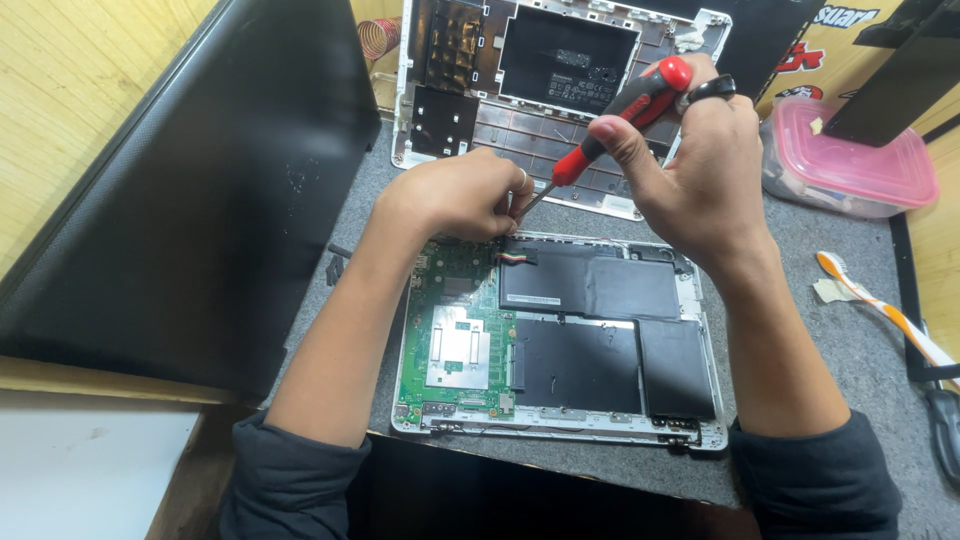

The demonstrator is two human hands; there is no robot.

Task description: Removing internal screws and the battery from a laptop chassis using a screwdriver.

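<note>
An opened white laptop base [700, 300] lies on the grey mat, showing a green circuit board [455, 345] on the left and black battery cells [600, 330] on the right. My right hand [700, 170] grips a red-and-black screwdriver [625, 115], its shaft slanting down-left toward the base's top edge. My left hand [455, 195] is curled at that edge, fingertips pinching around the screwdriver tip, which is hidden behind them.
A detached white bottom cover [560, 70] lies upside down behind the base. A large black laptop lid [200, 190] leans at left. A pink-lidded plastic box [850, 160] sits at right, an orange-and-white toothbrush [880, 310] near the right edge. Small black parts [335, 262] lie on the grey mat [830, 370].
</note>
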